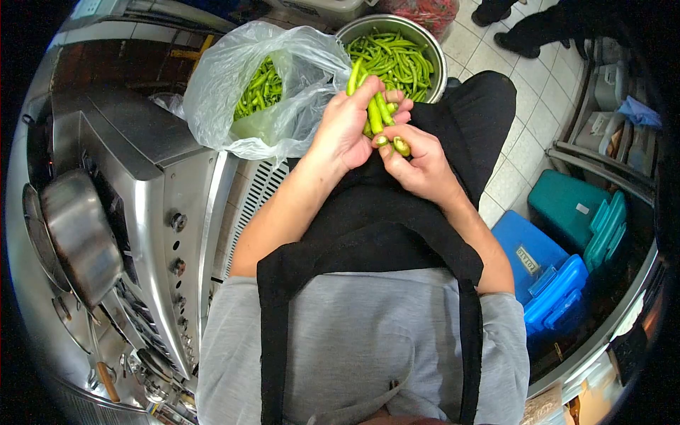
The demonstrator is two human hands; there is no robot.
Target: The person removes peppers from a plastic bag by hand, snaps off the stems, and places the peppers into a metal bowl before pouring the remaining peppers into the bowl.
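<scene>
Several long green chili peppers [375, 117] lie in my left hand [343, 126], its fingers curled around them. My right hand [423, 164] is closed at their lower ends, pinching green chili ends [401, 146] that show pale, open insides. Both hands are together above my lap, fingertips almost touching. Just beyond them stands a round metal bowl [440, 58] heaped with whole green chilies [397, 60]. To its left, a clear plastic bag [212, 92] gapes open, with more green chilies [263, 88] inside.
A steel stove [152, 170] with knobs runs along my left, a metal pot [81, 230] on it. On the right are a blue lidded bin [528, 248] and a green bin [567, 205]. A red-filled bag [425, 14] sits behind the bowl. Another person's dark shoes [517, 45] stand on the tiles.
</scene>
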